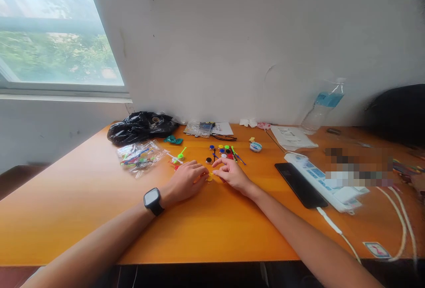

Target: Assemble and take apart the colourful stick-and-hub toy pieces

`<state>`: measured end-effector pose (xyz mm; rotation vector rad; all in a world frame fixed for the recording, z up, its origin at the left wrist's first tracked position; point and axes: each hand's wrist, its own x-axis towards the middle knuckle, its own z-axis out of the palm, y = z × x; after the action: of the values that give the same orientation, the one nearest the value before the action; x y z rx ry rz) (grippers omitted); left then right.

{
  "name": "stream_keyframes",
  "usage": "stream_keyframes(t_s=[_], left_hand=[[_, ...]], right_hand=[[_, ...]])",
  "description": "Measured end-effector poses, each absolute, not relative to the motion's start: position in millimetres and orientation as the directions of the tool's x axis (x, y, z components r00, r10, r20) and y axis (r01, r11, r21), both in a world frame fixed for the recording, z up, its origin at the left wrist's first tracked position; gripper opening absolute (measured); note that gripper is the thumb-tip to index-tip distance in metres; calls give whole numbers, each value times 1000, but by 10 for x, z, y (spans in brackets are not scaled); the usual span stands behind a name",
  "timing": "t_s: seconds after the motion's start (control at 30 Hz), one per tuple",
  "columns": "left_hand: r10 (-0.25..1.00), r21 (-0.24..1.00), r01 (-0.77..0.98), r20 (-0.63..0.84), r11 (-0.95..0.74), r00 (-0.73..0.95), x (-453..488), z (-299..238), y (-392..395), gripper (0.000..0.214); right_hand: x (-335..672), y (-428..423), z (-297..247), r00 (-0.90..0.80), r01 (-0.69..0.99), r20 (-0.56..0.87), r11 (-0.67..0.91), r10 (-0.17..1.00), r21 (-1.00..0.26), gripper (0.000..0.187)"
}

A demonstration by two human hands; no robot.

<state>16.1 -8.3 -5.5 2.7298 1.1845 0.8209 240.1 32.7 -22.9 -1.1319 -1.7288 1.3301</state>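
Note:
My left hand (190,178), with a watch on its wrist, is closed, its fingertips at a small yellow plastic piece (209,179) low over the table. Facing it from the right, my right hand (233,176) has thumb and index finger apart, the thumb tip close to that yellow piece. Just beyond the hands lie several small coloured discs, among them a black disc (208,160), along with thin coloured sticks (234,153). A green stick-and-disc piece (181,154) and a white one (175,158) rest beyond my left hand, with red parts partly hidden there.
A clear bag of coloured parts (141,157) and a black plastic bag (141,127) lie at the left back. Toward the right are a round container (255,146), a phone (299,184) with its cable, a white power strip (318,179) and a clear bottle (322,108).

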Motion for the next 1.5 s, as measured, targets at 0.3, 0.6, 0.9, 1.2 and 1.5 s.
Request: stream_keyframes(t_s=[0.3,0.6,0.9,1.2,1.5], left_hand=[[695,266,654,421,-708,582,169,-51,-110,17],[649,201,635,433,-746,625,169,-57,-100,18],[627,92,651,394,-754,671,200,-29,-133,15],[603,-4,655,386,-755,698,254,-75,-158,19],[685,177,695,450,-697,573,201,-20,-152,21]], right_hand=[[2401,336,-259,-448,269,-48,84,893,-959,28],[2410,355,-278,-471,300,-31,127,882,-945,27],[2419,410,-338,-507,290,-19,149,862,-945,24],[2432,376,-315,-521,324,-5,192,854,-926,23],[2438,381,-222,-399,322,84,225,913,-920,32]])
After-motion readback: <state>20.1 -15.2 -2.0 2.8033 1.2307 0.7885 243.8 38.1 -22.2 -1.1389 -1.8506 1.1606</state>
